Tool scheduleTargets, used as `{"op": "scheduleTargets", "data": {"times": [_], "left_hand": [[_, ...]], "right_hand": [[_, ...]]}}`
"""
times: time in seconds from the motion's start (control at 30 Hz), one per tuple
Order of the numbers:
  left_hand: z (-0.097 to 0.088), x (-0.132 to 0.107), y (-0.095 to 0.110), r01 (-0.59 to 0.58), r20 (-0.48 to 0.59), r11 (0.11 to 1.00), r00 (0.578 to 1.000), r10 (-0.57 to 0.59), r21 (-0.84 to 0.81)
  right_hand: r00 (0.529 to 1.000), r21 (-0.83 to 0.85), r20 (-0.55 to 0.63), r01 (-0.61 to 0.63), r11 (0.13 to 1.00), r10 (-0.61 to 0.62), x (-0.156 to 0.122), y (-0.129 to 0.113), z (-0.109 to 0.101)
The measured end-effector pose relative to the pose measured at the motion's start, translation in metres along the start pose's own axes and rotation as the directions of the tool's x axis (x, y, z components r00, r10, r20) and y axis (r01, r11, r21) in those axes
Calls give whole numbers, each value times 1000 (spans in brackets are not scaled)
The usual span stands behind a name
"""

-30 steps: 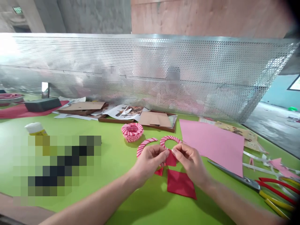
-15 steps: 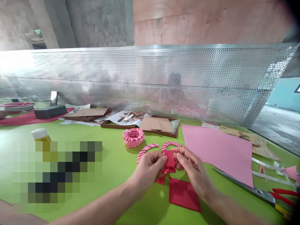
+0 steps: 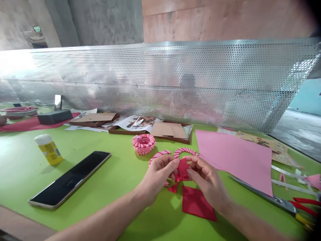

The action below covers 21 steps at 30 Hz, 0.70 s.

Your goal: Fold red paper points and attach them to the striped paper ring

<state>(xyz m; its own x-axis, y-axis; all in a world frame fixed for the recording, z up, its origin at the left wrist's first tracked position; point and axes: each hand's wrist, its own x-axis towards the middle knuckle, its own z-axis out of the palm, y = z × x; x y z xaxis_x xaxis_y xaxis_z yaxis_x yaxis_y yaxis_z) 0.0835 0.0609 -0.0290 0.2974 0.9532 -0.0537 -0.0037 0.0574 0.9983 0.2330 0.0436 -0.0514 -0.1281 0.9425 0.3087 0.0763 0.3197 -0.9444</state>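
Between my two hands is a small folded piece of red paper point(image 3: 183, 168), with shiny red crinkled bits hanging below it. My left hand point(image 3: 163, 170) pinches its left side between thumb and fingers. On the right side, my right hand point(image 3: 204, 174) grips the same piece with thumb and fingertips. A larger red square point(image 3: 198, 203) lies on the green table just below my hands, and a small red scrap point(image 3: 173, 188) is left of it. Behind my hands rest a pink-and-white striped curved strip point(image 3: 185, 151) and another striped strip point(image 3: 159, 154), partly covered by my left hand.
A stack of striped rings point(image 3: 143, 144) stands beyond my left hand. On the left are a glue stick point(image 3: 51, 150) and a phone point(image 3: 71, 179). Pink paper point(image 3: 235, 157) and scissors point(image 3: 283, 204) lie on the right. Wooden frames point(image 3: 173, 131) line the perforated metal screen point(image 3: 160, 80).
My right thumb and fingers have closed onto the right side of the red paper, where they were looser before. The view has shifted slightly.
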Motion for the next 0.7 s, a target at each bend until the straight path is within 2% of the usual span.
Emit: {"op": "scheduleTargets", "data": {"times": [0.1,0.3,0.4,0.5,0.7], "left_hand": [[0,0,0,13,21,1000,1000,-14,11],[1,1,0,50,33,996,998,-47,-73],[0,2,0,91,25,984,996,-89,-155],[0,2,-1,96,69,964,994,-82,-248],[0,1,-1,125,126,927,988,-85,-354]], "right_hand": [[1000,-87,22,10,996,-8,0,-3,-3],[994,-127,-78,66,990,-76,-1,-5,-4],[998,-152,-26,59,987,-64,-2,-5,-2],[997,-211,21,75,975,-72,-2,-4,-2],[995,-226,10,100,969,-100,-1,-3,-3]]}}
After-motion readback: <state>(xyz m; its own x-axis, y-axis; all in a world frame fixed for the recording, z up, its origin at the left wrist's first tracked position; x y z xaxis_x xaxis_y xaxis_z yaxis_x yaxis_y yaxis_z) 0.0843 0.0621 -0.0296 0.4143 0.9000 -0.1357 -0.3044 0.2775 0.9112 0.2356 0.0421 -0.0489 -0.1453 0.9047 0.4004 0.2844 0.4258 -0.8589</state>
